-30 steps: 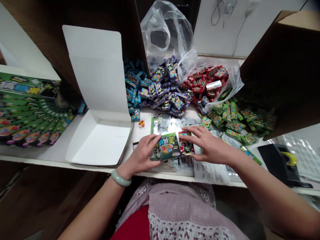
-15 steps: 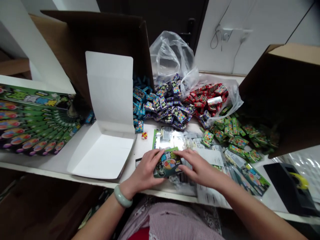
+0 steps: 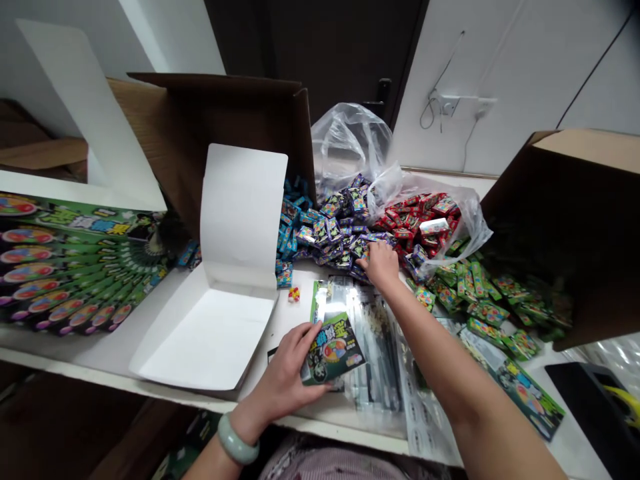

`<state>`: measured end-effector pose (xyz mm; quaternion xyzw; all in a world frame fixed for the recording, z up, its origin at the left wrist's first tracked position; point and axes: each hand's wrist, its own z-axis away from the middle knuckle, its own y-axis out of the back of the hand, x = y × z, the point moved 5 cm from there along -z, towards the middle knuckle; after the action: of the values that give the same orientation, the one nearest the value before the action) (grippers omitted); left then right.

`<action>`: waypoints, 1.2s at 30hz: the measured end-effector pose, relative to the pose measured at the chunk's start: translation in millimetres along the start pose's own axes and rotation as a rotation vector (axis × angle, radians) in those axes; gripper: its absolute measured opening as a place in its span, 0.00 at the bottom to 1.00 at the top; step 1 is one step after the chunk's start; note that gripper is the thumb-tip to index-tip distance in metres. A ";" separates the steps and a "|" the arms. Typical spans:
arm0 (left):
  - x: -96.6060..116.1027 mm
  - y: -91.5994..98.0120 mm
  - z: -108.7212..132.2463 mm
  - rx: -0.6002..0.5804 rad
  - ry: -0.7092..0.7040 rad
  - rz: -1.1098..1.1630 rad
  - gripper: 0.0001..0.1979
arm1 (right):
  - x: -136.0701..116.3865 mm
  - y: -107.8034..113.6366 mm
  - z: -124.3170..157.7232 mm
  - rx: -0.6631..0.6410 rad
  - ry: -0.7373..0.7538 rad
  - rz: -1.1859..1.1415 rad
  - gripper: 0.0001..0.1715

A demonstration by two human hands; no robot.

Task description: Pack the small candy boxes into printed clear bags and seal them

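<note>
My left hand (image 3: 285, 377) grips a green printed packet (image 3: 333, 348) at its left edge, near the front of the white table (image 3: 105, 347). That packet rests on a spread of clear plastic sleeves (image 3: 377, 343). My right hand (image 3: 381, 263) is stretched far forward, fingers curled into the heap of small purple packets (image 3: 340, 230); what the fingers hold is hidden. A pile of red packets (image 3: 417, 217) lies in a clear bag just right of that hand.
An open white carton (image 3: 220, 320) lies left of my left hand. Stacked green display boxes (image 3: 75, 267) stand far left. Blue packets (image 3: 290, 227), green packets (image 3: 480, 293), two brown cardboard boxes (image 3: 575, 220) and a tape dispenser (image 3: 600, 400) ring the table.
My right hand has left the green packet and reached forward into the purple heap. The left hand keeps hold of the packet. The camera has tilted upward.
</note>
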<state>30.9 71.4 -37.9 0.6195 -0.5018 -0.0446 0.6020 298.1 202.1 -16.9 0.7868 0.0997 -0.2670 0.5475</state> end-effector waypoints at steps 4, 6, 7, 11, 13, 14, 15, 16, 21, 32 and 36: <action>-7.9 -0.8 3.4 -0.011 0.013 0.000 0.52 | 16.1 -3.4 -2.2 -0.031 -0.054 -0.165 0.17; -12.1 0.4 5.4 -0.008 0.026 -0.002 0.52 | 22.6 2.8 0.7 -0.090 -0.023 -0.290 0.16; -14.0 1.4 6.6 -0.005 0.034 -0.003 0.51 | 24.9 7.7 4.3 -0.131 0.005 -0.350 0.16; -18.8 7.4 10.5 0.037 0.050 0.003 0.50 | 29.0 28.0 33.4 -0.390 0.134 -0.480 0.17; -18.3 9.1 9.8 0.050 0.039 0.006 0.48 | 27.1 30.0 53.3 -0.601 0.229 -0.402 0.15; -17.5 8.9 8.7 0.045 0.033 0.004 0.48 | 26.2 29.7 62.7 -0.685 0.267 -0.354 0.12; -16.6 8.2 7.2 0.035 0.027 0.001 0.47 | 25.5 29.9 70.5 -0.723 0.298 -0.304 0.10; -15.6 7.2 5.8 0.023 0.023 -0.003 0.47 | 25.2 31.0 76.2 -0.704 0.317 -0.252 0.10; -12.5 6.2 3.7 0.010 0.040 -0.012 0.47 | 28.8 37.4 107.6 -0.419 0.316 0.075 0.26; -4.0 2.8 1.2 -0.043 -0.043 -0.052 0.48 | -10.9 86.2 143.3 -0.306 0.540 -0.031 0.37; 3.1 2.5 -2.3 -0.044 -0.106 -0.039 0.48 | -34.7 94.4 155.4 -0.549 0.683 0.157 0.36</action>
<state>32.5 71.5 -33.5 0.6126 -0.5199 -0.1000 0.5869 263.1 28.7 37.6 0.6606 0.2822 0.0871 0.6902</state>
